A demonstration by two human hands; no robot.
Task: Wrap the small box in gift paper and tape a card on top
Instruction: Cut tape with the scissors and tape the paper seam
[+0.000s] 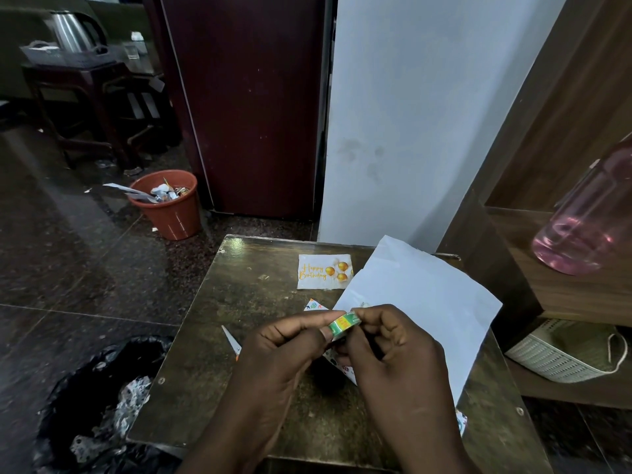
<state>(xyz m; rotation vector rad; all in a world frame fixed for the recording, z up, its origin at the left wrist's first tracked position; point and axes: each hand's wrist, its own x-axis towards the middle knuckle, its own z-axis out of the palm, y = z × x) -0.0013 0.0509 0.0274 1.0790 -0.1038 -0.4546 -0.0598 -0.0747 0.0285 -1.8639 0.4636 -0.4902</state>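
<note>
Tape roll [343,324] at lower centre of the frame, pinched between both hands — left hand [287,350] with thumb and forefinger curled on its rim, right hand [390,347] with fingers bent tightly on the other side. Behind them on the small table [219,336], white-backed gift paper [420,302] lies open; a "Happy Birthday" card [323,271] sits just beside its upper-left edge.

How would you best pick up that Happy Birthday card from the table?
The card lies flat on the table, so nothing sticks up to pinch. Its left edge is free; the white paper crowds its right. Probably come from the left, slide the fingers under that edge, then pinch.
</note>
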